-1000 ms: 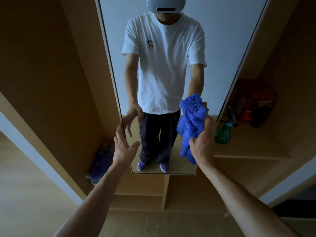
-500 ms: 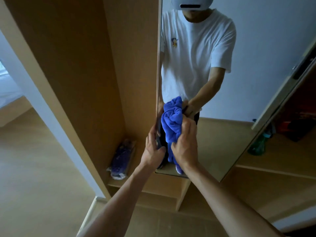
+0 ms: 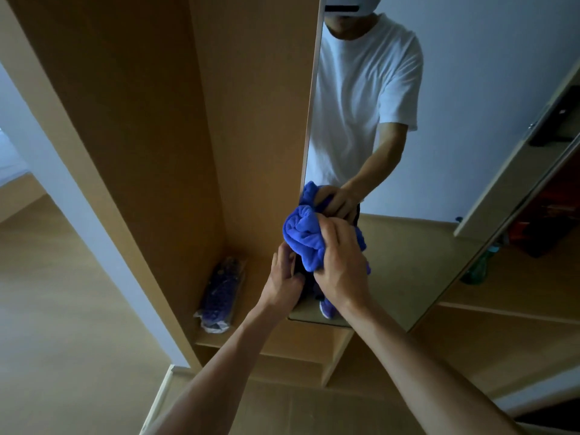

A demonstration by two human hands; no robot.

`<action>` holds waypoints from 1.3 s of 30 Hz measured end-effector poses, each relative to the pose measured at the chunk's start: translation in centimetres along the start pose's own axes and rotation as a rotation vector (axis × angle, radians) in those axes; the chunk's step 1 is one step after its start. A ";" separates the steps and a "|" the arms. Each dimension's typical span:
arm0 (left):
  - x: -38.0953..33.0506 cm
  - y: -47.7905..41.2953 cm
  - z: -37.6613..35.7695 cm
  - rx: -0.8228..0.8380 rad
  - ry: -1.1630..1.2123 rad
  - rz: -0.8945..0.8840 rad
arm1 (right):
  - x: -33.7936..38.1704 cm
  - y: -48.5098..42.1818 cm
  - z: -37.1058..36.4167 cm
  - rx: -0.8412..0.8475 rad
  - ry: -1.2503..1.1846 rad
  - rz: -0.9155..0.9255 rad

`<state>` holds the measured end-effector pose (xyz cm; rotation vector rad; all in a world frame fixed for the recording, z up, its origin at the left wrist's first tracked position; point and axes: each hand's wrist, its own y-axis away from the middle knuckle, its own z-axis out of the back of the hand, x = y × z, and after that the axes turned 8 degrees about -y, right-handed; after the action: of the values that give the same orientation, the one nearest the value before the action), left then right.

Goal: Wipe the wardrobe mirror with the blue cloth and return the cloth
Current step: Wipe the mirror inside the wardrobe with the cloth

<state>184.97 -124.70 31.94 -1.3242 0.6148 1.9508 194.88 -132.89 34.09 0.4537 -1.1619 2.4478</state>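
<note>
The tall wardrobe mirror (image 3: pixel 439 230) fills the right half of the view and is angled away from me. My right hand (image 3: pixel 340 262) grips the bunched blue cloth (image 3: pixel 303 237) and holds it against the glass near the mirror's lower left edge. My left hand (image 3: pixel 284 279) holds that left edge just below the cloth, fingers wrapped round it. The mirror reflects a person in a white T-shirt, the hand and the cloth.
A wooden wardrobe panel (image 3: pixel 157 120) stands to the left. A plastic-wrapped purple bundle (image 3: pixel 221 291) lies on the low shelf beside the mirror. A green spray bottle (image 3: pixel 477 268) and dark red items (image 3: pixel 546 227) sit on the shelf at right. Wooden floor lies below.
The mirror has swung round from facing me to an angle. My left hand went from open in the air to holding its left edge. The cloth moved up along that edge.
</note>
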 end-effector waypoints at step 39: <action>5.2 -1.7 -1.1 0.105 0.113 0.040 | -5.2 7.7 -4.4 0.477 0.499 0.162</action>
<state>185.66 -122.95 26.71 -1.3730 0.7935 1.8581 195.21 -134.97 23.96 -0.1373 -0.4248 2.7479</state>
